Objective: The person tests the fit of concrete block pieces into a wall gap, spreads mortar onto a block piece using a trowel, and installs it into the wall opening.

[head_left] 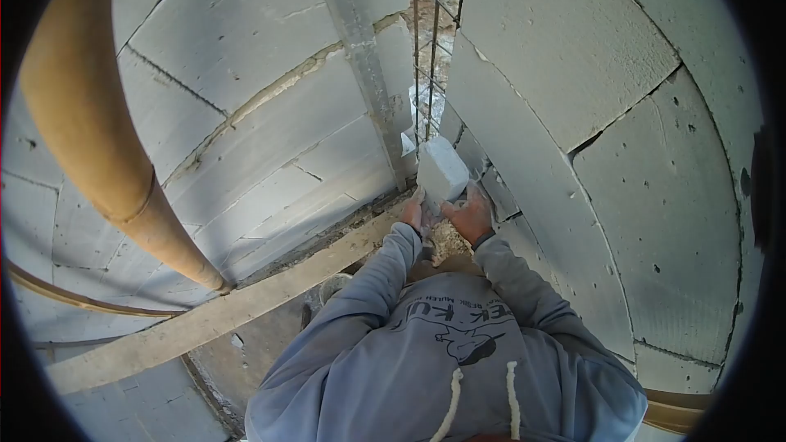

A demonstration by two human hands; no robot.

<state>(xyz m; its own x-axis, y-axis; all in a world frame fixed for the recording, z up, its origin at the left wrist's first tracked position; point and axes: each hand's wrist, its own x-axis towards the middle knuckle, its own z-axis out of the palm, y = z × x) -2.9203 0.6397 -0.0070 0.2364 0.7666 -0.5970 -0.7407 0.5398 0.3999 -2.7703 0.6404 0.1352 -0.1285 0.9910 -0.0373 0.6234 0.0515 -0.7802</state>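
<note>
Between my two hands is a pale grey-white block [443, 169], cut smaller than the wall blocks and tilted. My left hand [413, 209] grips its lower left side, and my right hand [472, 214] holds it at the lower right. The fingers of both hands are partly hidden behind the block. Just beyond it rises a narrow upright gap with rusty steel rebar [422, 49] tied by cross wires. A rough crumbly patch [449, 239] shows below my hands.
Block walls stand at left [270, 131] and right [606, 123], close to my arms. A wooden plank [246, 303] runs along the left wall's foot. A thick tan pole [123, 180] leans at far left. A metal strip [360, 57] stands beside the gap.
</note>
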